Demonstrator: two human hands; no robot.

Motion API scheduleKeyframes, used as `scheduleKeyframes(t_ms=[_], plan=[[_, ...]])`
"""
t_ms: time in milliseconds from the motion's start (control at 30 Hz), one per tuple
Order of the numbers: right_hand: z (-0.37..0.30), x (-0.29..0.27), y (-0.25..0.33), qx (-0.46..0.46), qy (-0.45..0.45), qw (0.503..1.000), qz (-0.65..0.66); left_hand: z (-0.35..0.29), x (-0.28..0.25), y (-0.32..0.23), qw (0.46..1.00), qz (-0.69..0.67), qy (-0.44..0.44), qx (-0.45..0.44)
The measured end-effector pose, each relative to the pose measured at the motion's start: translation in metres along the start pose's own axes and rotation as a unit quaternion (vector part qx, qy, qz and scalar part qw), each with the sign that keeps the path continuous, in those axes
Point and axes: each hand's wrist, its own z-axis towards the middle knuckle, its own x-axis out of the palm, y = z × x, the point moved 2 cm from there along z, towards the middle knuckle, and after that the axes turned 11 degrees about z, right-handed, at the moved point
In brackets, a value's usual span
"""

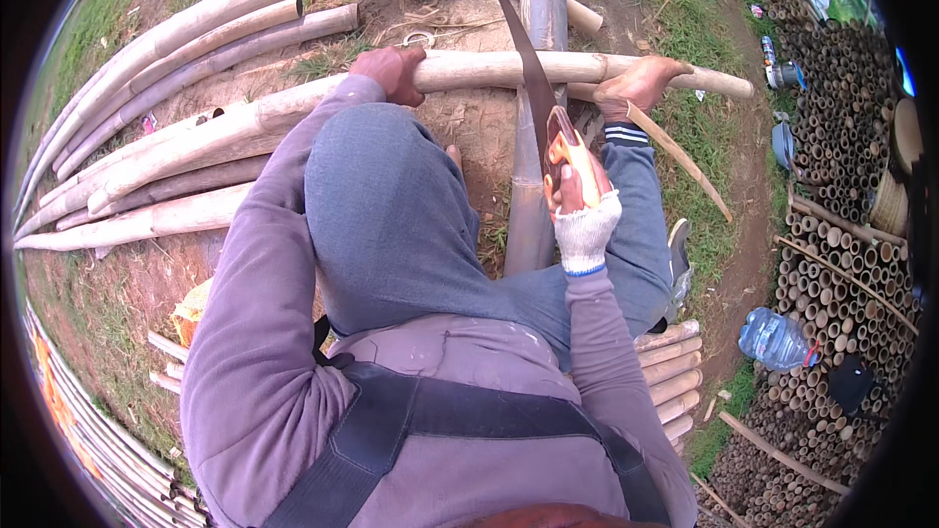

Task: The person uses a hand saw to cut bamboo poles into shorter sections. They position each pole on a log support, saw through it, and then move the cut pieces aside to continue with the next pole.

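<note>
My left hand (389,73) is closed around a long pale bamboo pole (469,69) that runs across in front of me. In my gloved right hand (584,200) is a handsaw (538,88) with an orange handle, its dark blade pointing away from me. The blade crosses the pole in the picture; whether its teeth touch it, I cannot tell. Under the pole lies a thick grey bamboo post (528,205), roughly at right angles to it. My bare right foot (636,86) rests on the pole to the right of the saw.
More bamboo poles (210,54) lie on the ground at the left. Stacked cut bamboo pieces (841,284) fill the right side, with a clear plastic bottle (776,339) on them. A thin bamboo strip (685,161) stands out near my right foot. Short poles (673,372) lie beneath me.
</note>
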Motion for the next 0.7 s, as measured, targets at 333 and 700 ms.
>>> scheduleKeyframes(t_ms=[333, 700], plan=[[0.005, 0.005, -0.008, 0.001, -0.007, 1.000, -0.004, 0.008, 0.007, -0.007, 1.000, 0.013, 0.013, 0.017], [-0.121, -0.065, 0.053, 0.092, -0.019, 0.995, 0.035, 0.002, 0.011, -0.002, 1.000, 0.009, 0.023, -0.003]])
